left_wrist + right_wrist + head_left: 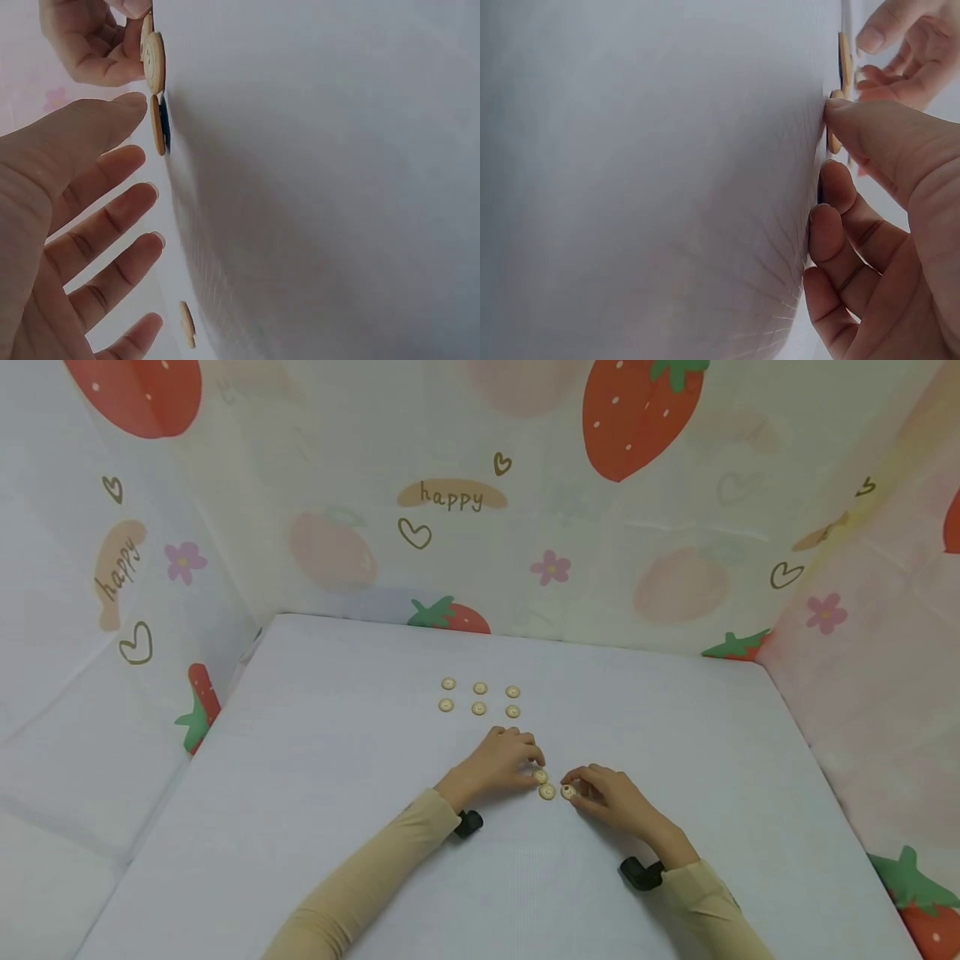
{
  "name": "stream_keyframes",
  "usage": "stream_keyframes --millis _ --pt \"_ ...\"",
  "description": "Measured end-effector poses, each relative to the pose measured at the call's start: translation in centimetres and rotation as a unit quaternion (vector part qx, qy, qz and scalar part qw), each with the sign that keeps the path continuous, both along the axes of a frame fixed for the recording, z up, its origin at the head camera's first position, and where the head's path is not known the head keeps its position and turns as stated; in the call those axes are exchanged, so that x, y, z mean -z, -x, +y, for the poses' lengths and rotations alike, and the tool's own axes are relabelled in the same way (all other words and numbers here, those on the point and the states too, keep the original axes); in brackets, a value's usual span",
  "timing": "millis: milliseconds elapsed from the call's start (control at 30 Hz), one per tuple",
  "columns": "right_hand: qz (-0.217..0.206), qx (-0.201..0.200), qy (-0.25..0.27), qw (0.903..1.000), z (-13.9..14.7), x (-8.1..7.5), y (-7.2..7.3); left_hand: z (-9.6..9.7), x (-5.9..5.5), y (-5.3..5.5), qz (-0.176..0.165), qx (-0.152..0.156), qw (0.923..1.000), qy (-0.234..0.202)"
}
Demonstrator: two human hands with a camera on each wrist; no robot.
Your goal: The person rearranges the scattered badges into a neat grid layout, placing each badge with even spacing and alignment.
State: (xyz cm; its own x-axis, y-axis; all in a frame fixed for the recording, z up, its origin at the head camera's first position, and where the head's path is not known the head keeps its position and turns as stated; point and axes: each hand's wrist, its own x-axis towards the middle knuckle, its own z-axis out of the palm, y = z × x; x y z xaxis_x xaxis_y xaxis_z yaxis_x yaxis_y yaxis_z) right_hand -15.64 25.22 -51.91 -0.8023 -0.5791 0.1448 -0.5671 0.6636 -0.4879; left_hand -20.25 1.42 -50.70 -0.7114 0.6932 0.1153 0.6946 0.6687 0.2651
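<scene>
Three small round tan discs, with marks on their faces, lie between the two hands on the white tabletop. My left hand (502,764) reaches in from the left, fingers loosely spread. Its thumb tip (133,107) is right at the edge of the left disc (157,127). The middle disc (547,792) lies just in front of that one, their edges meeting. From the right, my right hand (615,797) pinches the third disc (568,792) between thumb and forefinger. In the right wrist view its thumb (855,120) presses on this disc, and the other fingers are bent near the tabletop.
Beyond the left hand, several matching discs (480,688) lie in two short rows. Hanging cloth (450,560) printed with strawberries borders the table (337,693) at the back and sides. A black wrist device (641,873) sits at the right cuff.
</scene>
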Motion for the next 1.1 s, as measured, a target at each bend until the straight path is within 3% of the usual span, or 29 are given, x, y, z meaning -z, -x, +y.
stream_keyframes --millis 300,700,1100 --pt "0.011 -0.003 0.005 0.9999 0.10 0.23 0.06 0.50 0.06 -0.03 -0.008 0.002 0.9996 0.027" --pt "-0.011 0.006 -0.003 0.9999 0.02 0.01 0.02 0.57 0.56 0.43 0.001 0.010 0.9992 0.038" --pt "-0.013 0.009 -0.003 0.9999 0.02 -0.07 -0.06 0.48 -0.36 0.41 -0.029 0.025 0.9985 0.039"
